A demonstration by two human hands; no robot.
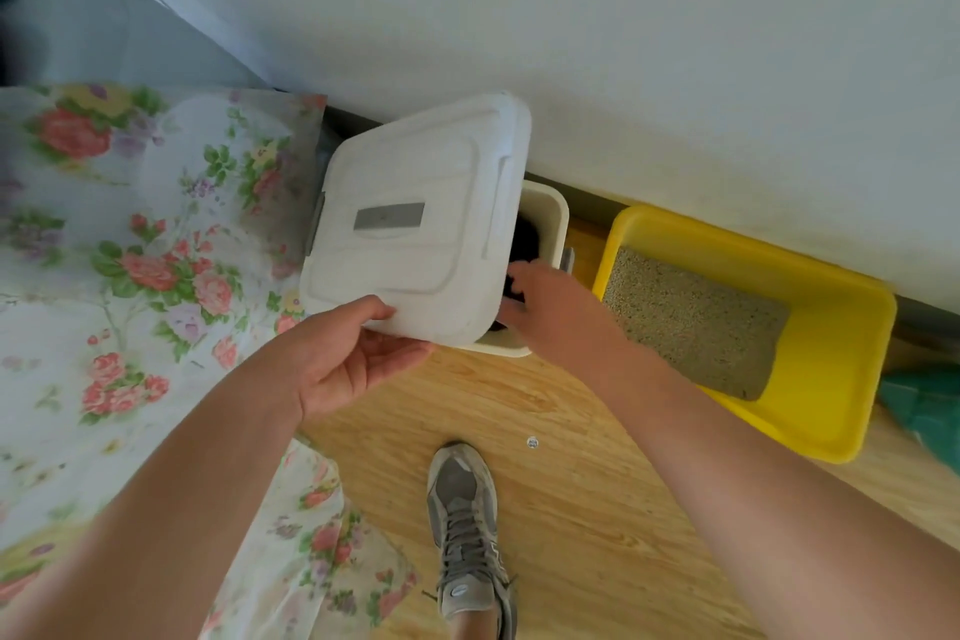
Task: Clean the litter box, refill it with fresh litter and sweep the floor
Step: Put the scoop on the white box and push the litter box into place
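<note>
Though label (389, 217) is illegible, left hand (348, 359) grips lid (431, 146).

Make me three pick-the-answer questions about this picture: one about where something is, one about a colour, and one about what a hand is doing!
1. Where is the yellow litter box?
A. On the bed
B. On the floor by the wall
C. On a chair

2. What colour is the lid?
A. White
B. Red
C. Black

3. What is the left hand doing?
A. Hanging free
B. Holding the lid by its edge
C. Pressing on a shoe

Answers:
1 B: the box sits on the wood floor, right against the wall.
2 A: the lid is white with a small grey patch.
3 B: the thumb lies on top and the fingers curl under the lid's rim.
</note>
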